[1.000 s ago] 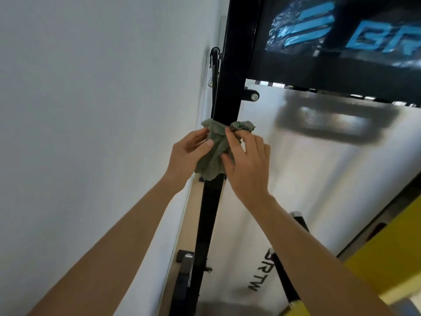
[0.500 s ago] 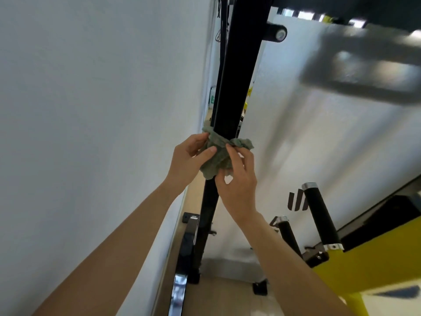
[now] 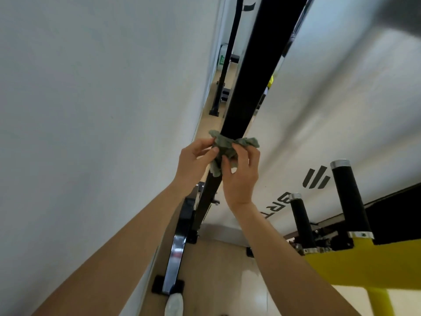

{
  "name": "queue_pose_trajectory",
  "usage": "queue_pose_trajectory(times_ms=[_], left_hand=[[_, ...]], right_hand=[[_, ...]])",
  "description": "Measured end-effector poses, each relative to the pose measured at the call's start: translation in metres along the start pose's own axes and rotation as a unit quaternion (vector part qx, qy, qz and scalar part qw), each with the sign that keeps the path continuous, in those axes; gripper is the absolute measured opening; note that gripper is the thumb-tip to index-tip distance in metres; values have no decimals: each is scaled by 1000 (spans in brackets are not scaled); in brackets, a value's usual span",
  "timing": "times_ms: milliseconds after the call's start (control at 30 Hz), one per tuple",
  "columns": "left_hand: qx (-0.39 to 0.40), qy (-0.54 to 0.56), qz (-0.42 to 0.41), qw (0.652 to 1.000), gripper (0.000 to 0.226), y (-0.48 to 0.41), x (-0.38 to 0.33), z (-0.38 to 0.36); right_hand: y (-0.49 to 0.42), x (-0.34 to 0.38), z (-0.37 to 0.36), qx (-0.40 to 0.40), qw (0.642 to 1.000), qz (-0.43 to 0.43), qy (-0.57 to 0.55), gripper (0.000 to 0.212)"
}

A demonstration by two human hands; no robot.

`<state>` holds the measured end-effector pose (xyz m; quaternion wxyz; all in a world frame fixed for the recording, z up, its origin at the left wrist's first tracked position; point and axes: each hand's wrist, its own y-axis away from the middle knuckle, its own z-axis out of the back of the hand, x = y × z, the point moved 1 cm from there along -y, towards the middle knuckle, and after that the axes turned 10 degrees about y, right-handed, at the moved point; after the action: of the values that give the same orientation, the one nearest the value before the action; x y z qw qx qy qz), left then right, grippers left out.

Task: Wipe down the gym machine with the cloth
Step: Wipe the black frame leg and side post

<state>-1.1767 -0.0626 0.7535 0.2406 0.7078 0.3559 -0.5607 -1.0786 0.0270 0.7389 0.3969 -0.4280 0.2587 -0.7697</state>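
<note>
I see the crumpled grey-green cloth (image 3: 224,147) wrapped round the black upright post of the gym machine (image 3: 248,83), bunched between both hands. My left hand (image 3: 194,164) pinches the cloth's left side between thumb and fingers, and my right hand (image 3: 241,176) grips its right side with curled fingers. Two black padded handles (image 3: 348,197) on a yellow frame (image 3: 364,265) stand well apart to the right.
</note>
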Motion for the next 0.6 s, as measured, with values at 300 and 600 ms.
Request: queue_pose_trajectory(times_ms=[300,600], left_hand=[[-22,12,43,999,18,9,69,13],[-61,-6,83,995,11,21,140,20]], right_hand=[[51,-34,-28,59,998,4,30,26],[120,-67,-61,133,991,-26,-17,42]])
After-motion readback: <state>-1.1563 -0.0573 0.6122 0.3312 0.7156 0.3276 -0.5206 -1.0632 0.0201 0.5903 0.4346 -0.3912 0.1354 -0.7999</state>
